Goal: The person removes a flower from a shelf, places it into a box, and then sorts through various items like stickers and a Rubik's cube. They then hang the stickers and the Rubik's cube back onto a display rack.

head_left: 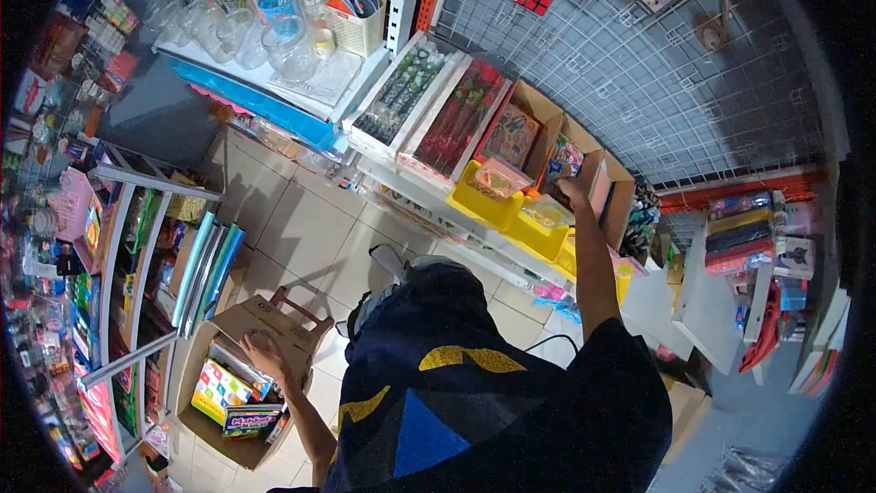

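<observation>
My left hand (264,355) is over a cardboard box (203,361) on the floor, its fingers stretched out near the inner flap. Inside the box lie a colourful patterned book (219,391), a "Mahkota" pack (252,421) and other flat packs, partly under my hand and forearm. My right hand (573,190) reaches down into a cardboard box (593,164) on the shelf at the right. Its fingers are closed near a pack with colourful pictures (565,157); what they hold is hidden.
Yellow bins (488,208) line the shelf front, beside boxes of red wrapped flowers (464,114) and dark wrapped flowers (409,91). Glass jars (290,50) stand on a white shelf at upper left. A packed rack (137,265) borders the tiled floor (319,219). A wire grid (630,73) covers the wall.
</observation>
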Demonstrator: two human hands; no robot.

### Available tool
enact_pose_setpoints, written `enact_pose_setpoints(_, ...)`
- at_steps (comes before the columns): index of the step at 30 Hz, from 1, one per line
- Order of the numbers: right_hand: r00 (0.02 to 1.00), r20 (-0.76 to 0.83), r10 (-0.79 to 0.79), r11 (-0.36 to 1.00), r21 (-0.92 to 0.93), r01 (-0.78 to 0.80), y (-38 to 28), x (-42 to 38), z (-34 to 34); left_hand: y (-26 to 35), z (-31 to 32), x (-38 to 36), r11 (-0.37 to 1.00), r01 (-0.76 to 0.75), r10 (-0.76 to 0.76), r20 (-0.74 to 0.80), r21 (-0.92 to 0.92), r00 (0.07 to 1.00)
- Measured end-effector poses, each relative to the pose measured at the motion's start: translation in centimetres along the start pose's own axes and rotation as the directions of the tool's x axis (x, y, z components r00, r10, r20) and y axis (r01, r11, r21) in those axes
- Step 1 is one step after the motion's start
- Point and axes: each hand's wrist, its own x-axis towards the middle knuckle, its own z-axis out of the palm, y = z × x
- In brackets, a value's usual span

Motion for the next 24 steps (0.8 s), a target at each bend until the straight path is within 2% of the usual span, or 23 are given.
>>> enact_pose_setpoints(3, 0.982, -0.126, -0.139, 0.958, 0.233, 0.165, -1.3, -0.8, -0.8, -0.8, 0.6, -0.5, 1.0, -0.003, 0.003, -0.042, -0.012, 0.999)
enact_pose_setpoints(4, 0.971, -0.126, -0.205, 0.928, 0.29, 0.234, -2.4, -1.0, -1.1, -1.3, 0.7, -0.5, 1.0, 0.008, -0.008, -0.073, -0.005, 0.997)
enact_pose_setpoints(6, 0.927, -0.103, -0.361, 0.864, 0.339, 0.373, -5.8, -1.2, -0.9, -0.4, 0.1, -0.3, 0.994, 0.094, -0.093, -0.019, 0.064, 0.995)
enact_pose_setpoints(7, 0.837, -0.259, -0.481, 0.876, -0.112, 0.469, -8.6, -1.0, 1.2, 0.8, -0.8, 0.5, 0.989, 0.112, -0.113, 0.007, 0.101, 0.994)
enact_pose_setpoints(8, 0.838, -0.362, -0.408, 0.911, -0.221, 0.348, -9.3, 1.0, 2.8, 2.1, -1.7, 1.1, 0.981, 0.132, -0.138, 0.036, 0.139, 0.99)
enact_pose_setpoints(10, 0.595, -0.348, -0.724, 0.677, -0.199, 0.708, -14.0, -1.6, 6.0, 3.3, -1.5, 0.8, 0.977, 0.202, -0.193, -0.122, 0.067, 0.974)
enact_pose_setpoints(13, 0.675, -0.158, -0.721, 0.639, 0.224, 0.736, -24.2, -12.5, 11.7, 4.7, -2.7, -0.9, 0.955, 0.296, -0.286, -0.216, 0.015, 0.934)
enact_pose_setpoints(16, 0.573, 0.144, -0.807, 0.59, 0.247, 0.769, -25.7, -16.6, 19.4, 5.8, -4.8, -4.4, 0.913, 0.408, -0.394, -0.282, -0.01, 0.875)
enact_pose_setpoints(17, 0.516, 0.325, -0.792, 0.604, 0.301, 0.738, -25.4, -18.5, 22.3, 5.5, -5.0, -6.1, 0.9, 0.436, -0.414, -0.303, 0.007, 0.859)
enact_pose_setpoints(18, 0.432, 0.488, -0.759, 0.623, 0.347, 0.701, -24.9, -20.6, 25.4, 5.2, -5.1, -7.9, 0.887, 0.461, -0.43, -0.327, 0.021, 0.842)
enact_pose_setpoints(20, 0.161, 0.766, -0.622, 0.636, 0.375, 0.675, -22.6, -25.5, 30.7, 6.1, -5.9, -10.7, 0.88, 0.474, -0.432, -0.408, 0.002, 0.804)
enact_pose_setpoints(21, 0.092, 0.825, -0.558, 0.665, 0.378, 0.644, -21.4, -29.2, 32.6, 6.4, -6.4, -12.3, 0.878, 0.479, -0.444, -0.396, -0.013, 0.804)
enact_pose_setpoints(22, -0.06, 0.824, -0.563, 0.466, 0.376, 0.801, -19.8, -32.0, 34.7, 6.6, -6.9, -13.7, 0.876, 0.481, -0.454, -0.385, -0.028, 0.804)
enact_pose_setpoints(23, -0.229, 0.877, -0.423, 0.451, 0.423, 0.786, -20.1, -35.4, 35.2, 6.6, -7.3, -15.1, 0.869, 0.493, -0.451, -0.367, 0.024, 0.813)
enact_pose_setpoints(24, -0.277, 0.902, -0.331, 0.422, 0.404, 0.811, -19.8, -38.8, 35.7, 6.4, -7.8, -16.2, 0.861, 0.503, -0.451, -0.346, 0.075, 0.823)
